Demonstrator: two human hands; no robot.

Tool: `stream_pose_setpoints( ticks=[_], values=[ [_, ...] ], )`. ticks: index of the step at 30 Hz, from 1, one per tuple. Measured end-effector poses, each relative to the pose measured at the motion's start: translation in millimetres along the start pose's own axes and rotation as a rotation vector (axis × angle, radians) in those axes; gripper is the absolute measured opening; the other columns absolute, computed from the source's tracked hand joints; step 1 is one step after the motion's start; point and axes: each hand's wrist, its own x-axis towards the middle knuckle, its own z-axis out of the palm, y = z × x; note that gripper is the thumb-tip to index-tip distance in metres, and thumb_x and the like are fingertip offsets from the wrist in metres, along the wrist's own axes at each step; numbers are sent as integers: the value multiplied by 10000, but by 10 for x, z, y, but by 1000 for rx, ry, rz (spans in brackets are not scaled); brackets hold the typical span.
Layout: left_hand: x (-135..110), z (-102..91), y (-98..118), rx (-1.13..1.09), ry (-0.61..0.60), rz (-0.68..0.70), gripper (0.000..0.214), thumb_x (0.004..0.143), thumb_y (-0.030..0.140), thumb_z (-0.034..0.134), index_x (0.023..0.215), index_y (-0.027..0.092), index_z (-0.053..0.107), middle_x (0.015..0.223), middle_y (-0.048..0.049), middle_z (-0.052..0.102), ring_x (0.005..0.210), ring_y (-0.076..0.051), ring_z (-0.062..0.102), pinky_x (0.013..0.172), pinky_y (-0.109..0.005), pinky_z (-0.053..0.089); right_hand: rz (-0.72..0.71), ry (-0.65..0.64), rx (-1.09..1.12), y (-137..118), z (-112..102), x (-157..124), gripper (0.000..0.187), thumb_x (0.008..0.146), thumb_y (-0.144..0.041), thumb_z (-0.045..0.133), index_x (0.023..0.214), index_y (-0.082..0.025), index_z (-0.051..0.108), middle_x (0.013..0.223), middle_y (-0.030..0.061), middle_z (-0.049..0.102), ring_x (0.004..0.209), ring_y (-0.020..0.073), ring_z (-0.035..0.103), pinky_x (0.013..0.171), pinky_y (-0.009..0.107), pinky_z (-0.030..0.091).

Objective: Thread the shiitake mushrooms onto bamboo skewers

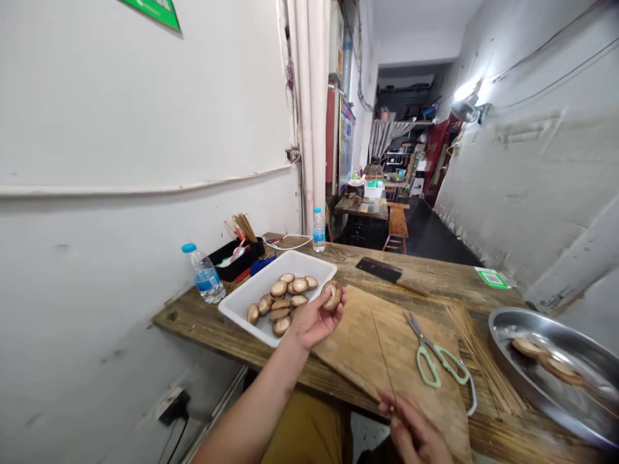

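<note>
My left hand is raised palm up by the right rim of a white tray, its fingers closed on a brown mushroom. Several more mushrooms lie in the tray. My right hand is low at the near edge of a wooden cutting board, pinching a thin bamboo skewer that slants up across the board.
Green-handled scissors lie on the board, and a bundle of skewers beside it. A metal pan with skewered mushrooms sits at the right. A cleaver, two water bottles and a black chopstick box stand farther back.
</note>
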Motion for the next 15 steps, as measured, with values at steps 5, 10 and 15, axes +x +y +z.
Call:
stream_pose_setpoints(
  ticks=[5,10,15],
  values=[
    [37,77,-155,-77,51,-84,143,830,175,519,912,108,615,849,-57,638,640,-64,586,501,-138,449,112,-146,9,-103,-68,-89,438,934,-372,353,1341,-240,446,589,-14,568,453,105,515,432,185,436],
    [66,102,-309,-44,52,-54,122,824,115,501,866,68,604,917,-112,642,860,-143,619,736,-229,509,-77,-77,-54,-26,-103,-147,386,908,-278,427,1288,-308,492,989,59,619,516,77,553,529,202,493],
    [80,122,-464,12,13,26,142,805,76,523,927,108,588,953,-83,639,879,-150,613,788,-288,494,-6,57,-60,-91,-181,-82,346,855,-280,523,1193,-219,568,894,53,625,584,97,583,533,177,499]
  ],
)
